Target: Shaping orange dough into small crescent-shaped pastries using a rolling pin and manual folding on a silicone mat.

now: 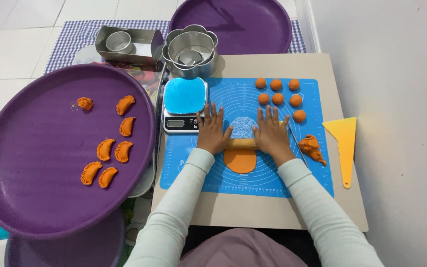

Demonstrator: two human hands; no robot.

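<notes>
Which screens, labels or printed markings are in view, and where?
Scale display: small grey rectangular screen on the kitchen scale's dark front, beside the left hand.
Mat markings: white rings and ruler lines printed on the blue baking mat, partly under both hands.
No packages or signs.

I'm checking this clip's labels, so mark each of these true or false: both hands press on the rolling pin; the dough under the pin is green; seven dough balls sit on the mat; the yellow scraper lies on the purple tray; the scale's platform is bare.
1. Both hands press on the rolling pin: true; the left hand and right hand lie flat on its ends.
2. The dough under the pin is green: false; the flattened dough is orange.
3. Seven dough balls sit on the mat: true.
4. The yellow scraper lies on the purple tray: false; it lies on the beige board, right of the mat.
5. The scale's platform is bare: true.
</notes>
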